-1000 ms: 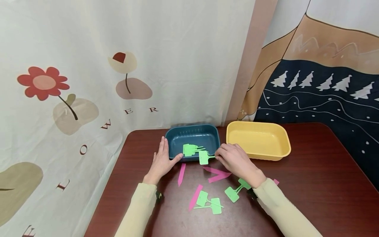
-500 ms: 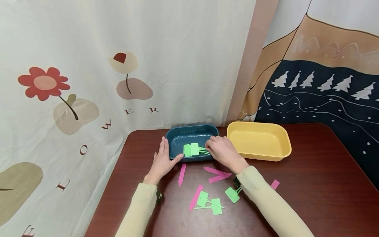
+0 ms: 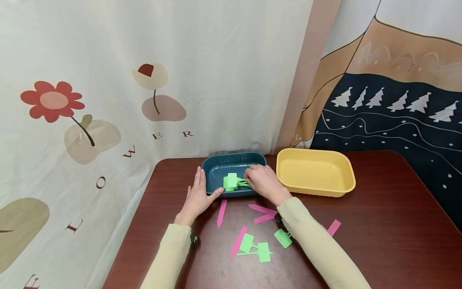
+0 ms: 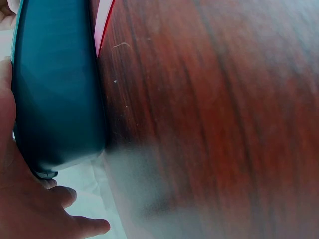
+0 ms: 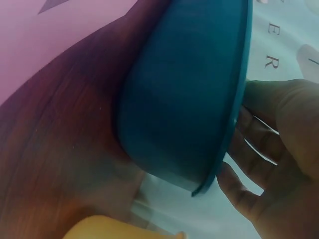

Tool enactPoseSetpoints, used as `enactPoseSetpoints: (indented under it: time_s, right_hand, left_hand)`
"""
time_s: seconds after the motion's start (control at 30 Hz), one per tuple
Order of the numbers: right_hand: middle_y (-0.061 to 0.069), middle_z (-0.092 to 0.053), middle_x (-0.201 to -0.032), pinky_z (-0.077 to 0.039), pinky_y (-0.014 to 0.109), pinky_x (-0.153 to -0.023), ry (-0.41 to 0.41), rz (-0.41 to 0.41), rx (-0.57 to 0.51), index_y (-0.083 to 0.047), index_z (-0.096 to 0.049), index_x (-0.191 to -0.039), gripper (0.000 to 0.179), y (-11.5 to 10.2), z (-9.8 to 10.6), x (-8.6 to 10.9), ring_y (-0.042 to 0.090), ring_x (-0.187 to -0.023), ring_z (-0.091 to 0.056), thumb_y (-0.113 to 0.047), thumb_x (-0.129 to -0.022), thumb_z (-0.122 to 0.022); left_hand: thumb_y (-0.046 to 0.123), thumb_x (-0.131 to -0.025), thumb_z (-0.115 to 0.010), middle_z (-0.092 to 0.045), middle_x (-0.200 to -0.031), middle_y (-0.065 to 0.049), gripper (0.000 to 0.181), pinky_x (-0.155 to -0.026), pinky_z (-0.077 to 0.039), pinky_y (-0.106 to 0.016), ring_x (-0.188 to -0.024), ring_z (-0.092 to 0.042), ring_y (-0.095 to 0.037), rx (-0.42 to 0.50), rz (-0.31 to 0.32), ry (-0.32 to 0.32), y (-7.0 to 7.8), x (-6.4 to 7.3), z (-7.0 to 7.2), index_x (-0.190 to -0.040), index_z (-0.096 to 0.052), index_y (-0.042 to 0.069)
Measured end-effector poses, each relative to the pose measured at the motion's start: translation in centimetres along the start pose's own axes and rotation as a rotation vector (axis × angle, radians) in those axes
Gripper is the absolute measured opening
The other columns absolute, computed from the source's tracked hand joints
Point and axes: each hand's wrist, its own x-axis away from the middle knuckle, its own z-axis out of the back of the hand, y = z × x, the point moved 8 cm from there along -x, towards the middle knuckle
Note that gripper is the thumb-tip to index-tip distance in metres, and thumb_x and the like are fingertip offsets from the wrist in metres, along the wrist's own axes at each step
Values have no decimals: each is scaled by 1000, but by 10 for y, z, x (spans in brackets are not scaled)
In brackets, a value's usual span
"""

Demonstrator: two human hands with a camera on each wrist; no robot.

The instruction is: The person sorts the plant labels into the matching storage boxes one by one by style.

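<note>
Green tags (image 3: 228, 185) lie heaped in the near half of the blue tray (image 3: 231, 159), square heads to the left and stems running right. The top tag (image 3: 232, 179) points its stem at our right hand (image 3: 265, 182), the nearer one for that end; its curled fingers reach inside the tray and seem to pinch the stem, though the fingertips are hidden. Our left hand (image 3: 196, 196) grips nothing: its fingers lie straight along the tray's left end, the thumb at the near rim just beside the tag heads. So the long axis runs from left thumb to right fingers, roughly along the near wall. With that wall close, we judge there is more room toward the tray's far side. To the right, across a narrow gap, the yellow tray (image 3: 317, 191) limits sideways travel. Nearer us on the bench (image 3: 379, 224) lie pink strips (image 3: 221, 213) and loose tags (image 3: 264, 252), some partly covered by our right sleeve (image 3: 310, 233).
</note>
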Motion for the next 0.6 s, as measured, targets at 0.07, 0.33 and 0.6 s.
enactPoseSetpoints:
  time_s: [0.07, 0.33, 0.6]
  right_hand:
    - [0, -70, -88, -54, 39, -70, -3, 0, -2, -15, -76, -90, 13, 0, -3, -2, 20, -80, -65, -10, -98, -68]
    - [-1, -69, -86, -55, 38, -67, -24, -32, 6, -17, -76, -86, 16, 4, -15, -9, 18, -80, -66, -9, -97, -68]
    - [0, -70, -86, -55, 37, -69, -66, -51, -13, -15, -76, -86, 16, 8, -25, -13, 18, -81, -65, -8, -98, -68]
  left_hand:
    - [74, -93, -57, 8, -174, -13, 116, -119, -14, -70, -158, -10, -35, -1, 2, -2, 0, 0, 0, -165, -1, 2]
    - [75, -93, -56, 6, -174, -13, 116, -119, -14, -71, -158, -10, -34, 1, 1, 4, -1, 1, 0, -165, -3, 1]
    - [75, -94, -55, 10, -174, -10, 115, -119, -14, -70, -159, -7, -32, 0, 7, -8, -1, 0, 0, -165, -2, 2]
